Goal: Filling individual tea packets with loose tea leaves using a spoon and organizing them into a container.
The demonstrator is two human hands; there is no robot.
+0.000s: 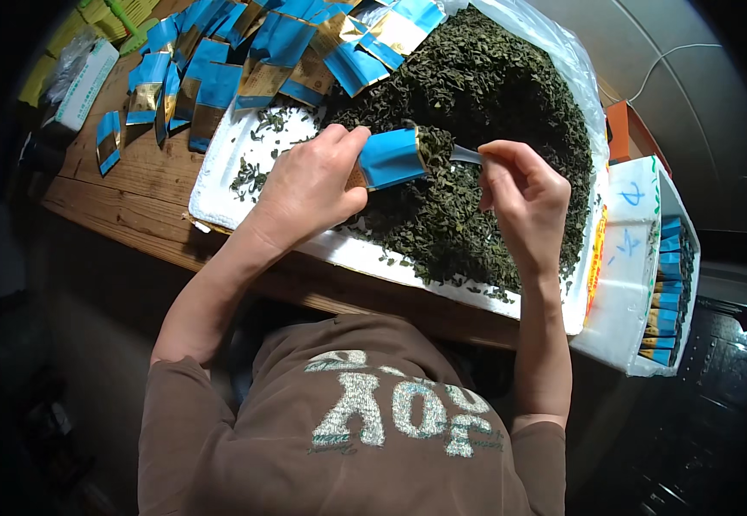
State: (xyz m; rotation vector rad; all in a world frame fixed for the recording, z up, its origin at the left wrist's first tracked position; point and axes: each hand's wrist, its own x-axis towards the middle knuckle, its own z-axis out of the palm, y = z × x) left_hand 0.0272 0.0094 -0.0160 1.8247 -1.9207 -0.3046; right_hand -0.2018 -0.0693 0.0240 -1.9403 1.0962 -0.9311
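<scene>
My left hand (315,177) grips a blue and gold foil sachet (394,158) by its lower end, with the mouth turned to the right. Between thumb and fingers, my right hand (523,193) pinches the handle of a pale spoon (467,155). Dark green dried leaves, which look like tea, lie at the sachet's mouth and hide the spoon's bowl. Both hands are over a white foam tray (215,187) that carries a large heap of the same leaves (489,71). Loose leaves are scattered on its left part.
Many blue and gold sachets (219,84) lie at the back left, some on the wooden table (128,200), some over the tray's corner. A foam box (625,226) at the right holds rows of sachets (667,284). Behind it is an orange box (634,135).
</scene>
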